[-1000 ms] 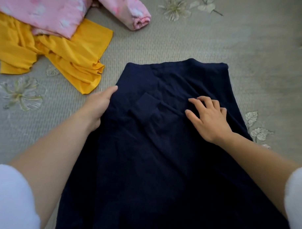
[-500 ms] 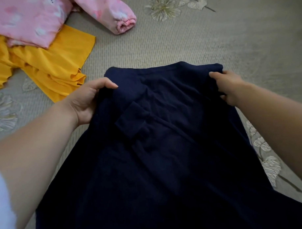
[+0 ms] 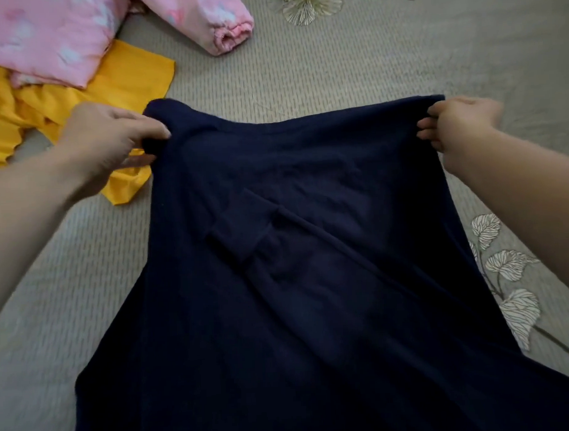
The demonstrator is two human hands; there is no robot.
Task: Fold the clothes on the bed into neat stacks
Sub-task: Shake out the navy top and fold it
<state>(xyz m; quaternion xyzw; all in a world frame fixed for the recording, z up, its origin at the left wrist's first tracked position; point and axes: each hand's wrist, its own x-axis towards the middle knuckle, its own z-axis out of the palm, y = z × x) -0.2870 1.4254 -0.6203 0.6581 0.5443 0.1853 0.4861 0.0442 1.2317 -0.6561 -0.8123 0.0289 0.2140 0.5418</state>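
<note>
While spreading across the bed cover (image 3: 335,58) near the yellow garment (image 3: 133,82), sagging limp and light: navy garment (image 3: 311,279), with left hand (image 3: 113,140) and right hand (image 3: 457,125) both pinching its far corners, likely the best hold for soft, floppy cloth.

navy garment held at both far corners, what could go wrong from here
The sleeve folded across the navy garment could slip loose as the left hand and right hand lift the far edge. The left corner hangs close above the yellow garment, so it might drag that along.
</note>
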